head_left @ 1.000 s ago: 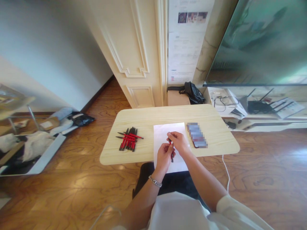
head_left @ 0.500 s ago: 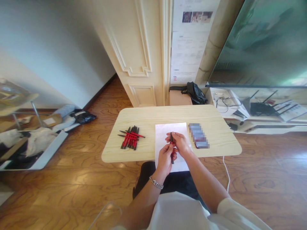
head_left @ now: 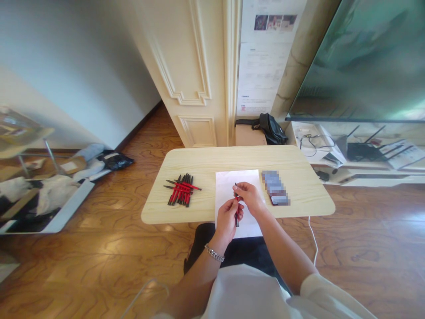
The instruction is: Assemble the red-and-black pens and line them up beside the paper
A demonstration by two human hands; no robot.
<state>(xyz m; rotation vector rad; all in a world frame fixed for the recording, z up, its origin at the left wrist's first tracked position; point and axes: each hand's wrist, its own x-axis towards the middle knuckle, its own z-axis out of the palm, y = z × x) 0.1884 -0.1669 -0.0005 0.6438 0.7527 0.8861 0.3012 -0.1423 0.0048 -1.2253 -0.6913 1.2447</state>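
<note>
My left hand (head_left: 228,218), with a chain bracelet at its wrist, is closed around the lower body of a red and black pen (head_left: 237,217). The pen stands nearly upright in the view, over a white sheet of paper (head_left: 223,181). My right hand (head_left: 249,197) pinches the pen's black upper end between thumb and fingers. Part of the pen is hidden behind the fingers. To the left on the table lies a pile of several similar red and black pens (head_left: 182,190), some laid crosswise over the others.
A phone with a blurred-out screen (head_left: 275,188) lies right of the paper on the pale wooden table (head_left: 199,159). Behind the table, a black bag (head_left: 272,128) rests on a box. A white cable (head_left: 314,241) hangs by the table's right side.
My right hand has drawn its fingers in closer around the pen's upper end. The pen has shifted slightly left; the pile and phone stay put.
</note>
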